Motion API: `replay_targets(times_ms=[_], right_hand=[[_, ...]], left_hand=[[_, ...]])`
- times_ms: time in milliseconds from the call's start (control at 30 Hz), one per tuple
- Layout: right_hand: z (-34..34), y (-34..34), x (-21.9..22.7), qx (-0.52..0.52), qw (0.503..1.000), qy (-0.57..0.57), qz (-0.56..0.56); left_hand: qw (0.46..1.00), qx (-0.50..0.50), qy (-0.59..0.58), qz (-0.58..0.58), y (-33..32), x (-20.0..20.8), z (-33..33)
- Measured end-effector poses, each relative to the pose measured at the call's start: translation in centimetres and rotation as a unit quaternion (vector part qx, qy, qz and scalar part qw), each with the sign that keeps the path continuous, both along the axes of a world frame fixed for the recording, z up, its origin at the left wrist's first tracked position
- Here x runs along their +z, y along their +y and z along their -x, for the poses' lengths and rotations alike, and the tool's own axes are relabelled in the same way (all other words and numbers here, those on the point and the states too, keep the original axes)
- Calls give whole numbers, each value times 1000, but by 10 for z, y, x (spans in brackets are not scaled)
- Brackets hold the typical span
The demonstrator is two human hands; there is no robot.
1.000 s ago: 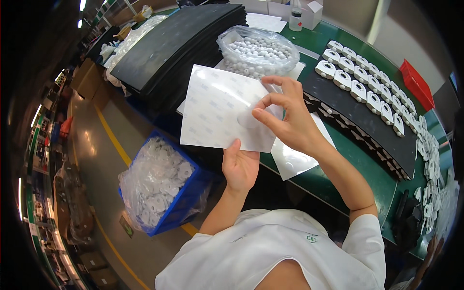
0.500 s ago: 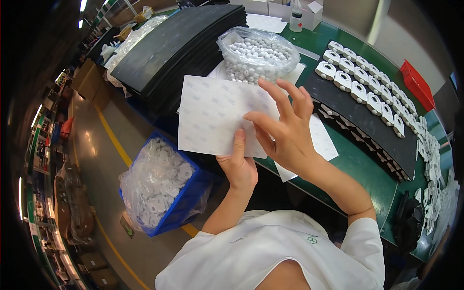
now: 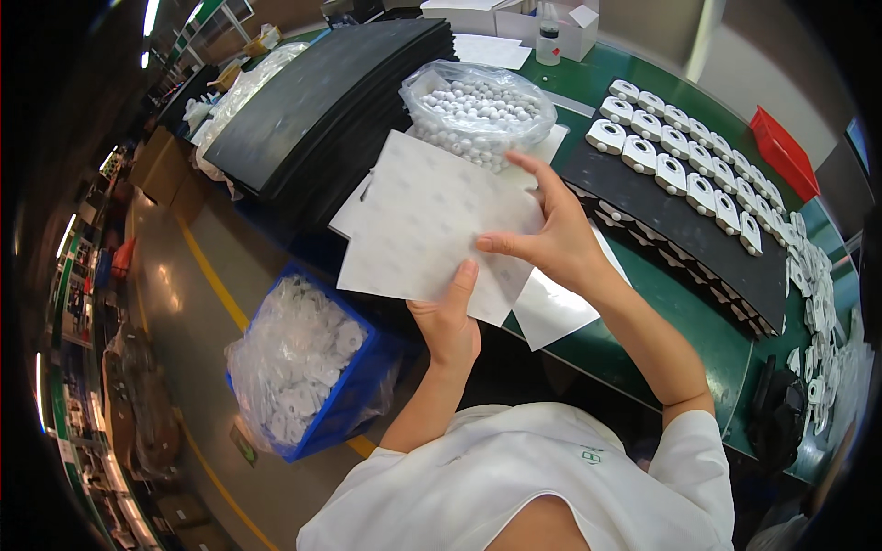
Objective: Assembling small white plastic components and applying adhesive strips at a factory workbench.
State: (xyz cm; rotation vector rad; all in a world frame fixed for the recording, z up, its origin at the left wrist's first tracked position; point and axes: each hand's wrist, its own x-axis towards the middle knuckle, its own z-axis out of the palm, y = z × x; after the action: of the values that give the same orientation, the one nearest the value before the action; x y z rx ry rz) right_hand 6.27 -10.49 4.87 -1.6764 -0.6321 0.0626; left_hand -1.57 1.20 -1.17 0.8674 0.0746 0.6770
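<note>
Watching remotely, I've got the left hand clamped on the white sheet; right hand's grip is wide apart over it; sheet's held up near the bag of white balls.

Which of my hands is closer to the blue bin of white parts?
Left. The left hand holds the white sheet's near edge, just right of the blue bin; the right hand is at the sheet's right side, farther from the bin.

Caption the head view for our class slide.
Left hand holding a white sheet, right hand at its edge, bagged white balls beyond.
</note>
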Motion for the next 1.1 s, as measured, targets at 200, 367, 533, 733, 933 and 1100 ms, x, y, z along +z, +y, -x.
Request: replay_targets(times_ms=[200, 367, 533, 733, 933, 1100], right_hand=[[-10, -15, -4, -12, 997, 74, -29], [-9, -60, 3, -175, 978, -106, 36], [35, -127, -10, -166, 944, -250, 139], [93, -175, -62, -257, 929, -150, 218], [126, -187, -82, -371, 898, -85, 222], [118, -191, -85, -402, 890, -45, 212]], left_hand=[[991, -60, 71, -97, 13, 1, -8], [969, -34, 89, -229, 43, 26, -58], [980, -123, 20, -155, 69, 87, -180], [973, -167, 146, -59, 51, 127, -402], [977, -111, 180, 15, 59, 82, -544], [962, -170, 207, 54, 35, 48, -539]])
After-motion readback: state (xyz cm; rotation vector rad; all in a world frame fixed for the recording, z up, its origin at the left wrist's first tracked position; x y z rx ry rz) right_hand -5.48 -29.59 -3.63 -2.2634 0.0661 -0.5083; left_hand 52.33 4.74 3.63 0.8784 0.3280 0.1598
